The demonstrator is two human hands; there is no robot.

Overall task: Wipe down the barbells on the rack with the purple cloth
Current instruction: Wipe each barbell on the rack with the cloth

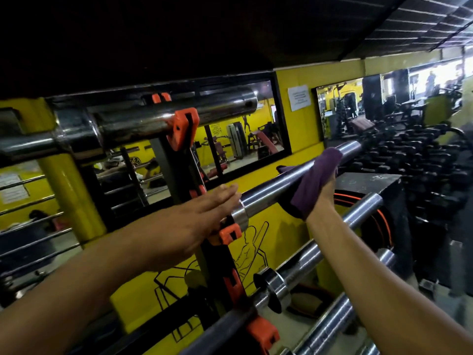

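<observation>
Room: gym, yellow wall (302, 80) with mirror (230, 139) at 12 o'clock.
Rack (184, 160): chrome barbell (279, 185) centre.
Right hand (323, 193): wraps purple cloth (314, 180) round barbell, 2 o'clock.
Left hand (204, 213): flat, fingers straight, touching its collar.

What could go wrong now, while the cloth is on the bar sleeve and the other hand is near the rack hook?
1. The left hand lies open by the collar and the orange hook; if the barbell rolls, fingers may be pinched.
2. The right hand holds the purple cloth near the sleeve's free end; a hard wipe could slip off it.
</observation>
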